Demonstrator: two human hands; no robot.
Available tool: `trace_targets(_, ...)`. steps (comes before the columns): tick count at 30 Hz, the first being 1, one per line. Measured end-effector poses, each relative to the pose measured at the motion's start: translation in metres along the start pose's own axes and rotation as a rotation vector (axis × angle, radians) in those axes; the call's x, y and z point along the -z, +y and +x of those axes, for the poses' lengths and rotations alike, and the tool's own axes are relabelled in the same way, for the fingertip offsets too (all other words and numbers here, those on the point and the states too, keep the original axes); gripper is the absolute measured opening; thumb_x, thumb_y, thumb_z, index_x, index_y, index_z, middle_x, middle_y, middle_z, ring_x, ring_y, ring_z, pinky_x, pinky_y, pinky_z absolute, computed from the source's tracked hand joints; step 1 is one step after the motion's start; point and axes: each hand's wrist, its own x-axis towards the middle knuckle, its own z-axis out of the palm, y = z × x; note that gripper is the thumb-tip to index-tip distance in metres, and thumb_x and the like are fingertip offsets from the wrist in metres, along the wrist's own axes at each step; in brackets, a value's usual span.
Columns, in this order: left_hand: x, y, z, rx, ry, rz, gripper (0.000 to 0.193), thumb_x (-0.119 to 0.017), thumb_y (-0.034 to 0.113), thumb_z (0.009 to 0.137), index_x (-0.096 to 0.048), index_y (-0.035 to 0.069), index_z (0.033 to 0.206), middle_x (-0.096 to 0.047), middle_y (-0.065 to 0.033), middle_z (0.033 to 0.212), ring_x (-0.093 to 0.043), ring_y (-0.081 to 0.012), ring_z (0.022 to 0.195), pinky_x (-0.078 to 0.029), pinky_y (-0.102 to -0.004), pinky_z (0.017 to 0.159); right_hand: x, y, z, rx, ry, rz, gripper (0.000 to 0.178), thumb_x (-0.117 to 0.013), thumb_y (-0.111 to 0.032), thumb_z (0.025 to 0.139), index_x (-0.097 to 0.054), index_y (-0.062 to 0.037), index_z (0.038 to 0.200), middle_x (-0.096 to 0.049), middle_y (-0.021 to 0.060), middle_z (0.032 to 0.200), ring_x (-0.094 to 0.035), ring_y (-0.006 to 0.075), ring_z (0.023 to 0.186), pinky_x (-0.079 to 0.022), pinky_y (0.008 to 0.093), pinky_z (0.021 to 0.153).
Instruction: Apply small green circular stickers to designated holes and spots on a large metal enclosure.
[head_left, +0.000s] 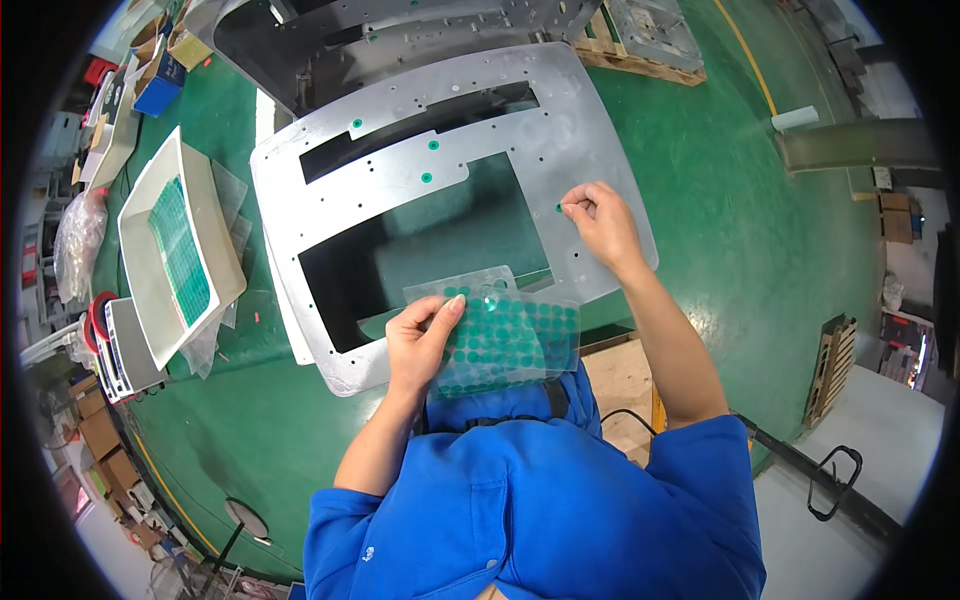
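My left hand (418, 345) grips transparent sheets of green round stickers (500, 345) between thumb and fingers, near my waist. Over the right part of a large grey metal panel (590, 130), my right hand (606, 228) is closed in a pinch. A small green round sticker (559, 208) shows right at its fingertips, against the panel surface. Whether it is stuck down there cannot be made out. Several green dots, one of them a green sticker (433, 145), lie around small holes between the panel's two large cut-outs.
Left of the panel stands a cream plastic tub (228, 270) with more green sticker sheets. Another dark metal housing (400, 50) rises behind the panel. A wooden pallet (640, 62) with a metal part lies at the back right. A grey beam (860, 145) juts in from the right.
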Motion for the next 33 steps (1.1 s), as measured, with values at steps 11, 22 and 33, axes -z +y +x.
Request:
trace_targets(11, -0.004, 0.001, 0.01, 0.033, 0.005, -0.031, 0.014, -0.062, 0.014, 0.079, -0.062, 0.001, 0.072, -0.05, 0.0055, 0.057, -0.04, -0.0003, 0.048, -0.029, -0.0157, 0.042, 0.002, -0.002, 0.003, -0.024, -0.005, -0.092, 0.002, -0.058, -0.011, 0.071, -0.058, -0.0091, 0.072, -0.054, 0.0022, 0.074, -0.053, 0.0171, 0.063, -0.042, 0.0306, 0.058)
trace_targets(22, -0.008, 0.013, 0.014, 0.095, 0.099, -0.022, 0.015, -0.062, 0.012, 0.078, -0.06, 0.001, 0.068, -0.047, 0.0056, 0.057, -0.037, -0.0005, 0.05, -0.027, -0.0167, 0.044, 0.017, -0.01, 0.022, -0.115, -0.183, -0.043, 0.016, -0.067, -0.008, 0.066, -0.057, -0.0049, 0.078, -0.043, -0.0022, 0.059, -0.041, 0.006, 0.055, -0.036, 0.0221, 0.052)
trace_targets(33, 0.011, 0.032, -0.035, -0.262, 0.013, 0.139, 0.008, -0.062, 0.006, 0.076, -0.062, -0.001, 0.073, -0.053, -0.0023, 0.059, -0.045, -0.0063, 0.055, -0.034, -0.0211, 0.048, 0.007, -0.119, -0.059, 0.346, -0.627, 0.387, 0.012, -0.062, -0.002, 0.071, -0.06, -0.0022, 0.082, -0.057, 0.0041, 0.075, -0.051, 0.0105, 0.066, -0.042, 0.0232, 0.062)
